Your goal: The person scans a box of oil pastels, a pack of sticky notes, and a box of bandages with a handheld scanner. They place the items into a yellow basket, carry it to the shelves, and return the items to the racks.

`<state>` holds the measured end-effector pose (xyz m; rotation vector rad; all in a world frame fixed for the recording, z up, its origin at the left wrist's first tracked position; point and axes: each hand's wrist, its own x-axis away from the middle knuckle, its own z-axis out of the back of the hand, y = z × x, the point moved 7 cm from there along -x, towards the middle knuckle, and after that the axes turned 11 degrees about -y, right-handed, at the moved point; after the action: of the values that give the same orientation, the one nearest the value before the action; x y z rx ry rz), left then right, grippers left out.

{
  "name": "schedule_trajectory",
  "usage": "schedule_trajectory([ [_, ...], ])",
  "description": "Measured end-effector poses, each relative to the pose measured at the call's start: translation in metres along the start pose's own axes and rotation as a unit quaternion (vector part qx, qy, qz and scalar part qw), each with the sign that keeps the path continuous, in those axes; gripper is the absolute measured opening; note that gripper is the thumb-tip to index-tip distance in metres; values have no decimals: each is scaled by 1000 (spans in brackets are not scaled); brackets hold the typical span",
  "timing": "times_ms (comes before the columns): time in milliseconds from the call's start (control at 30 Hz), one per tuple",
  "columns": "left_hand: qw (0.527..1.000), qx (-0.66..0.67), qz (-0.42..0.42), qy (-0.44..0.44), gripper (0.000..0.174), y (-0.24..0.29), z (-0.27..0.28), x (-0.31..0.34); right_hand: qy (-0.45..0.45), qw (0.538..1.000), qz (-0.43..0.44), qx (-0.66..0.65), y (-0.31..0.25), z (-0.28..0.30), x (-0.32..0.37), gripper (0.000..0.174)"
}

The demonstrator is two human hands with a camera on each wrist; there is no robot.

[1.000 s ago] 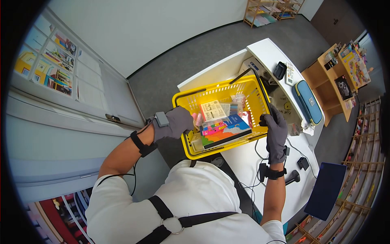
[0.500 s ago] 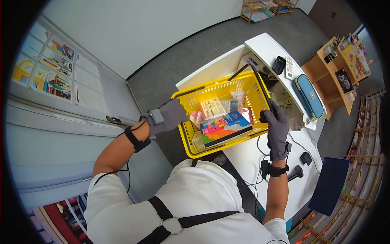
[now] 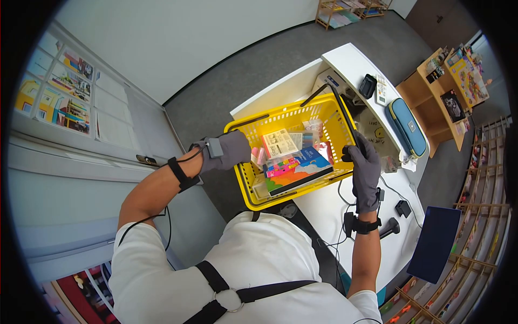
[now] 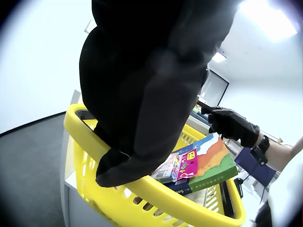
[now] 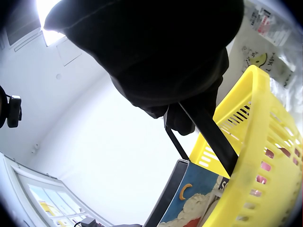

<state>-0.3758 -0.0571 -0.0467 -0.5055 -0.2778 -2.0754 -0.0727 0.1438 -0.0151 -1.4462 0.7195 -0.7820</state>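
In the head view a yellow basket (image 3: 329,117) holds a colourful boxed book (image 3: 305,171), a white-and-red packet (image 3: 279,143) and several small packs. My gloved left hand (image 3: 229,150) grips the basket's left rim; in the left wrist view its fingers curl over the yellow rim (image 4: 156,191). At the basket's right side my gloved right hand (image 3: 367,171) holds the black handle (image 3: 345,110), and the right wrist view shows the handle's dark bar (image 5: 213,137) running up into the fingers. The far handle bar lies along the left part of the rim.
Right of the basket stands a white counter (image 3: 353,62) with a blue case (image 3: 406,127), a calculator (image 3: 381,90) and a black tray (image 3: 368,86). Cables, a scanner (image 3: 389,229) and a dark screen (image 3: 434,244) are on the lower right. A cabinet (image 3: 97,178) is at left.
The left hand came off the near-left inside of the basket and closed on its rim. The right hand stays on the handle. The view has shifted slightly.
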Motion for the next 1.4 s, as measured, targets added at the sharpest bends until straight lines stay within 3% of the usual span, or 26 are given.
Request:
schedule_trajectory([
  [167,997,39,-2,-65,6,-4,2,-9,4,1000,-6,3,-5,0,2,46],
  [333,999,-7,6,-43,9,4,9,-9,-6,999,4,33,-6,-5,4,47],
  [467,989,47,59,-127,18,19,8,4,-11,1000,-3,23,-10,-7,7,48],
  [600,986,150,16,-71,28,69,17,11,-10,1000,-4,22,-2,-3,5,48],
  [700,971,238,-1,32,33,101,15,7,-15,1000,-8,19,-6,-7,6,48],
  [867,979,203,16,-32,34,118,-5,-2,-10,1000,-6,2,-6,-7,6,47],
  [1100,975,146,154,-65,35,127,-19,-13,-32,999,3,28,-1,-2,2,47],
  [1233,982,113,149,-40,27,131,-14,-14,-41,999,3,16,-3,-2,3,47],
  [1400,972,144,182,-23,30,126,-9,-7,-45,999,17,16,-3,-1,1,47],
])
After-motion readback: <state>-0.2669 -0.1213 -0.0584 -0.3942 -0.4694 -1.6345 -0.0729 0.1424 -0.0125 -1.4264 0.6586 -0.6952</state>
